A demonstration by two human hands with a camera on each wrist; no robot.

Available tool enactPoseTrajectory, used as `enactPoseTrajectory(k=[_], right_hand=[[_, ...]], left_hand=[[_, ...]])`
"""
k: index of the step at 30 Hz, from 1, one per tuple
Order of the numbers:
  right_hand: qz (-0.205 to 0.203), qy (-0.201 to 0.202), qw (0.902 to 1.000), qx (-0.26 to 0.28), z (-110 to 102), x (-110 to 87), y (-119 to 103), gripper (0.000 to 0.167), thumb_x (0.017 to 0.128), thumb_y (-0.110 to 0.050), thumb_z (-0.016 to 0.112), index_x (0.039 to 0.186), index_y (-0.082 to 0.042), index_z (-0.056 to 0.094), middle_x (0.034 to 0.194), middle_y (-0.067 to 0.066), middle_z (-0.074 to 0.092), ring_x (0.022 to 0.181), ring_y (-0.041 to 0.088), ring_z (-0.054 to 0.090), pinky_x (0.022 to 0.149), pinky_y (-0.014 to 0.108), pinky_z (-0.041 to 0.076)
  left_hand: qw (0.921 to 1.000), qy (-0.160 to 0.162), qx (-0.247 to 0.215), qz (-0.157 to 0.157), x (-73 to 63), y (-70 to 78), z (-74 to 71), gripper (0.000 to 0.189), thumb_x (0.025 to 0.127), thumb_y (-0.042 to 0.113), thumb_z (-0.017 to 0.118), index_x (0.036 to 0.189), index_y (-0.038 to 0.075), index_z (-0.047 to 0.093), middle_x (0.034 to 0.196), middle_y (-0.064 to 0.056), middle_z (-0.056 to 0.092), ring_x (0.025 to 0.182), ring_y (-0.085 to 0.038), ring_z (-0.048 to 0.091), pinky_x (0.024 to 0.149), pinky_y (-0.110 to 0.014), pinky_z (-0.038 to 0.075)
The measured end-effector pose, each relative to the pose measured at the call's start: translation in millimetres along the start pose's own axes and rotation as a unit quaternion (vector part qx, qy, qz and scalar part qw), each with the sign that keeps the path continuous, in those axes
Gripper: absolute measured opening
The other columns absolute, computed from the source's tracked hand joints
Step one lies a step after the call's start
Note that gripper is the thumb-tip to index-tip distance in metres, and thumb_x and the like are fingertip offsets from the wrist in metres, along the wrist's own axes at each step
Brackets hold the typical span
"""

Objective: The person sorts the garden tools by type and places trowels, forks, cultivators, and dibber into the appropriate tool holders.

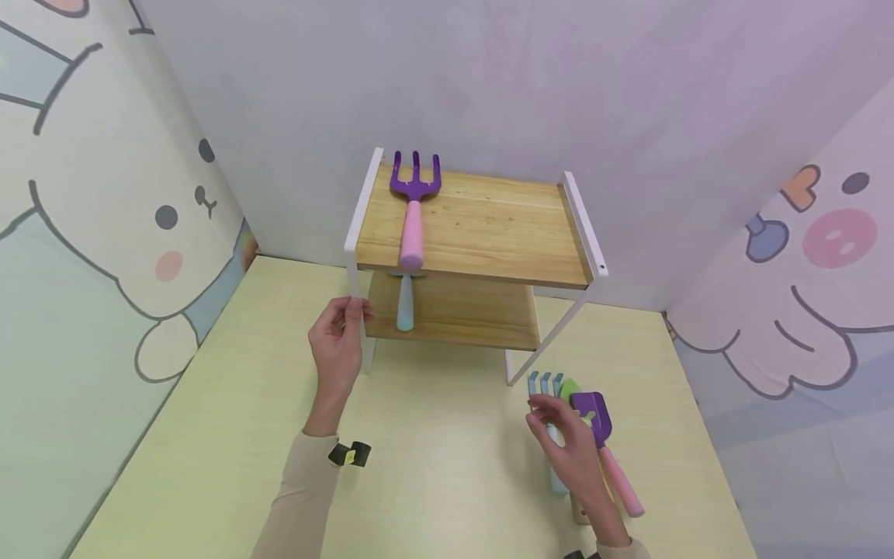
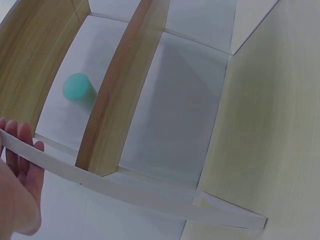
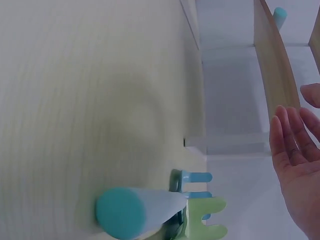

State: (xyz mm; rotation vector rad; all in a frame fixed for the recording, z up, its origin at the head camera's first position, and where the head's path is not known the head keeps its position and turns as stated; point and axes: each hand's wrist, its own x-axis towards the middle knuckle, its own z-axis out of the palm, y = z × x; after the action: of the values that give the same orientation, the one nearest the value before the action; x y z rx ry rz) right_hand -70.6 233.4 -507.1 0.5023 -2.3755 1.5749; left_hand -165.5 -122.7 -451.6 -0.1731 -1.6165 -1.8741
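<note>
A two-tier shelf with wooden boards (image 1: 496,225) and a white frame stands on the table. My left hand (image 1: 337,341) grips its front left post (image 2: 55,162), the fingers reaching behind it. On the upper board lies a hand fork (image 1: 414,233) with purple tines and a pink handle. Below it, a pale blue handle with a teal end (image 1: 406,304) lies on the lower board; its head is mostly hidden. My right hand (image 1: 569,442) hovers, fingers loosely bent and holding nothing, over a group of garden tools, including a blue rake (image 1: 545,383) and a purple shovel (image 1: 594,415).
Among the tools at the right is a green-headed one (image 3: 205,217), partly covered by the hand in the head view. Pale yellow tabletop (image 1: 433,466) extends in front of the shelf. Curtains with cartoon animals (image 1: 803,233) enclose the table's back and sides.
</note>
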Motion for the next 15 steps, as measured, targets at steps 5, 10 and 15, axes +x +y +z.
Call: enactPoseTrajectory(k=[5,10,15], right_hand=[[0.021,0.004,0.9998,-0.003,-4,-13.8,21,0.034,0.093,0.008,0.07,0.125,0.004,0.064,0.114,0.02,0.069,0.101,0.009,0.067,0.088,0.018,0.056],[0.026,0.004,0.9996,-0.011,-7,-22.2,24,0.035,0.094,0.006,0.07,0.127,0.0,0.064,0.116,0.022,0.069,0.1,0.012,0.067,0.084,0.02,0.058],[0.058,0.013,0.9973,-0.043,-9,-30.7,28,0.033,0.094,0.001,0.072,0.126,0.003,0.064,0.114,0.021,0.069,0.094,0.015,0.068,0.078,0.021,0.059]], left_hand=[[1.0,-0.001,-0.001,0.001,0.1,0.0,0.3,0.021,0.105,-0.001,0.055,0.097,-0.018,0.063,0.09,-0.026,0.068,0.076,-0.018,0.069,0.075,-0.024,0.06],[0.9999,-0.001,-0.01,0.002,0.0,0.1,-0.7,0.019,0.104,-0.002,0.055,0.097,-0.019,0.062,0.091,-0.031,0.066,0.076,-0.018,0.069,0.074,-0.023,0.06],[1.0,-0.003,-0.004,-0.001,-0.5,0.0,-1.3,0.021,0.105,0.0,0.055,0.098,-0.018,0.062,0.092,-0.034,0.064,0.077,-0.018,0.069,0.075,-0.024,0.06]])
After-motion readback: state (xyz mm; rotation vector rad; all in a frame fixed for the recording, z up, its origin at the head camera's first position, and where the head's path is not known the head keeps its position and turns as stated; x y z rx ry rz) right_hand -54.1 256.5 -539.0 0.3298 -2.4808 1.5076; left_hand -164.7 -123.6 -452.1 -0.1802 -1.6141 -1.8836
